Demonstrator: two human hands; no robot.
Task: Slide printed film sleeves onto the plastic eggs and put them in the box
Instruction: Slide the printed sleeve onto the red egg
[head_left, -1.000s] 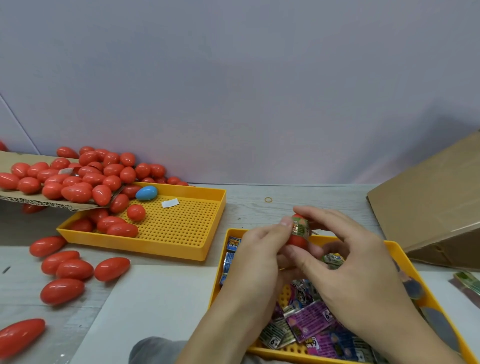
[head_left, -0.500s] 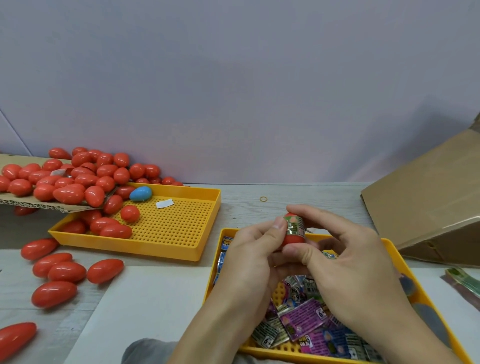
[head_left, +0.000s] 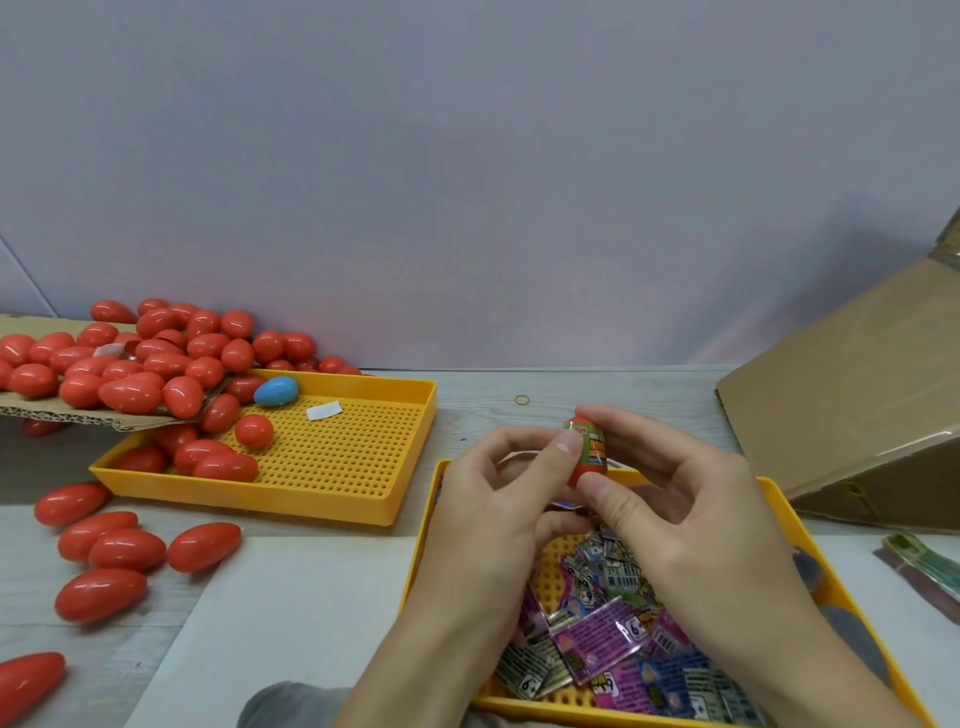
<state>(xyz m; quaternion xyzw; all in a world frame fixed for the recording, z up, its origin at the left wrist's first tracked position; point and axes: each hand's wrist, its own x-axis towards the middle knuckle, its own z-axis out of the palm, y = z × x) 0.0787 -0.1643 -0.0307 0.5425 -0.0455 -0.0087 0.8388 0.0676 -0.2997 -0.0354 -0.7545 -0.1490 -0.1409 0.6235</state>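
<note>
A: Okay, what changed?
B: Red egg (head_left: 586, 457) lifted a bit; printed sleeve (head_left: 593, 448) now sits further round its middle, above the sleeve tray (head_left: 779, 499).
A: Hands?
B: Left hand (head_left: 498, 499) pinches its left side, right hand (head_left: 670, 514) pinches top and bottom.
A: Meaning?
B: Sleeving probably nearly done; cardboard box (head_left: 841, 410), right of the right hand, comes next.

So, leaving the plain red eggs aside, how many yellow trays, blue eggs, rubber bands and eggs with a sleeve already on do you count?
yellow trays: 2
blue egg: 1
rubber band: 1
sleeved egg: 1, pinched between left hand and right hand
Total: 5
</note>
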